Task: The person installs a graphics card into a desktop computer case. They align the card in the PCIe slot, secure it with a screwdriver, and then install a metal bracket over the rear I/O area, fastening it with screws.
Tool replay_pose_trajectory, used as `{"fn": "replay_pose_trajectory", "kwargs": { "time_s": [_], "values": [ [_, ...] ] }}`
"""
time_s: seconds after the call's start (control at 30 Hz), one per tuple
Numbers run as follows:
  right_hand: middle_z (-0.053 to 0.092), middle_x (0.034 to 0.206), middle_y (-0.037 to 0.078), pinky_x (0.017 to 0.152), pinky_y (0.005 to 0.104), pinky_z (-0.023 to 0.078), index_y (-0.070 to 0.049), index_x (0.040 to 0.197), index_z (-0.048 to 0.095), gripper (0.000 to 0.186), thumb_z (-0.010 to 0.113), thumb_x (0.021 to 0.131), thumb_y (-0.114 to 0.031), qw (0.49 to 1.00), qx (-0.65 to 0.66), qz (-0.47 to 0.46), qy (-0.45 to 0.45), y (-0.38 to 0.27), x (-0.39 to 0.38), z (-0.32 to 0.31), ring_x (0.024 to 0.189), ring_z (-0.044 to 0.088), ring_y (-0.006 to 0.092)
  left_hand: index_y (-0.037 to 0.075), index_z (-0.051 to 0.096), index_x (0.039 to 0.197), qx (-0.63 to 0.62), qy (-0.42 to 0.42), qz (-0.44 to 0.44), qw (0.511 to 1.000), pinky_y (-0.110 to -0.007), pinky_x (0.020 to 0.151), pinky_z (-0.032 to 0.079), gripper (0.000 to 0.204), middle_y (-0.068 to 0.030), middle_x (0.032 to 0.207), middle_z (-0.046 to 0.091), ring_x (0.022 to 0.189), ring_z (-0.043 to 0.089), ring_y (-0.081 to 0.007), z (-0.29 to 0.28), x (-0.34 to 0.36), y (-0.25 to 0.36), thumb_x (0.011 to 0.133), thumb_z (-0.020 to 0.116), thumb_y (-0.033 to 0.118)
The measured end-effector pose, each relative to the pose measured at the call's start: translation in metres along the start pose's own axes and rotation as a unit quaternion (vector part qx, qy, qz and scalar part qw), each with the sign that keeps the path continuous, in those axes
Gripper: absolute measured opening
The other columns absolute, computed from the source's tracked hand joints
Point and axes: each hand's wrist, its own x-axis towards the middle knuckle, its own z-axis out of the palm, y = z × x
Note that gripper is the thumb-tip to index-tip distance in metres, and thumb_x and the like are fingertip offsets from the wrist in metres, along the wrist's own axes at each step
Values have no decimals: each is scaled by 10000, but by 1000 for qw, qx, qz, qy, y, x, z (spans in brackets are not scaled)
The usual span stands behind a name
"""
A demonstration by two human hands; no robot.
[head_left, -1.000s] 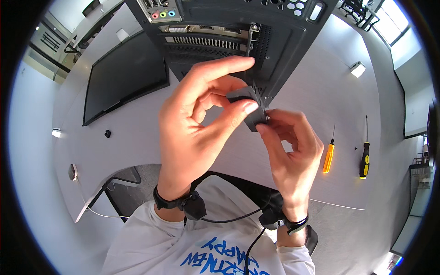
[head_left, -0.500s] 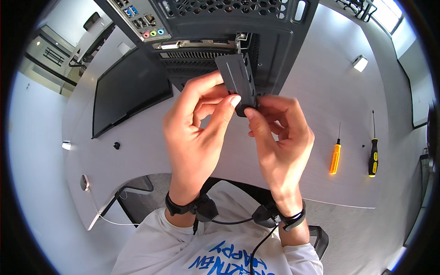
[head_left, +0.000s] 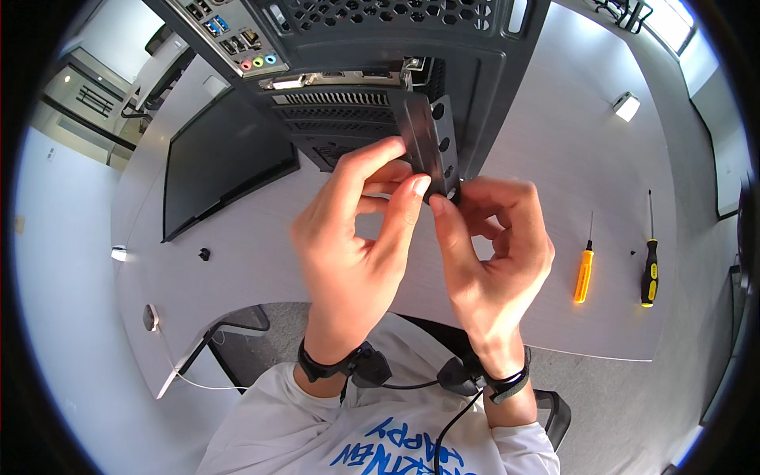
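Observation:
Between both hands is a dark metal bracket [head_left: 423, 138], a narrow bent plate with round holes along its right side. My left hand [head_left: 356, 226] is closed on it, the thumb pressed to its lower left edge. My right hand [head_left: 499, 253] pinches its bottom end between thumb and fingers. The bracket is tilted, in front of the rear of a black computer case [head_left: 483, 103]. Behind its top are the case's expansion slots [head_left: 332, 99], partly covered by the bracket and my left fingers.
A black monitor [head_left: 226, 162] lies on the table at left, near a small black part [head_left: 204, 254]. To the right are a yellow screwdriver [head_left: 583, 275], a black-and-yellow screwdriver [head_left: 650, 273] and a tiny dark piece [head_left: 632, 253]. A white cable [head_left: 206, 385] hangs at the lower left.
The bracket and both hands have shifted slightly right and down in view. The bracket has turned, so its row of holes shows more. Both hands keep their hold.

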Motion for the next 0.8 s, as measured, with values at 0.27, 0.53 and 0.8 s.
{"fn": "replay_pose_trajectory", "kwargs": {
  "time_s": [0.27, 0.53, 0.8],
  "values": [
    [626, 765, 44, 565, 217, 509, -10, 902, 579, 196, 766, 848, 15, 1000, 21, 4, 22, 3, -1, -3, 608, 626, 86, -41, 678, 1156, 26, -51, -39, 998, -205, 733, 509, 193, -67, 947, 709, 837, 656, -77, -2, 1, 11, 972, 668, 13],
    [649, 828, 50, 600, 235, 554, 16, 908, 584, 135, 718, 894, 29, 1000, 0, 0, -30, -1, 6, 1, 687, 638, 87, -12, 688, 1098, 27, -57, -12, 998, -260, 643, 555, 165, -92, 932, 714, 792, 697, -154, -3, 1, 6, 936, 699, 18],
    [596, 779, 71, 534, 340, 492, -61, 920, 617, 186, 719, 810, 50, 992, -71, -103, 18, 1, 13, 25, 591, 605, 261, 7, 679, 1006, 71, -30, 8, 997, -284, 549, 569, 96, -104, 887, 710, 706, 715, -204, -2, 8, 5, 925, 712, 45]
  ]
}}
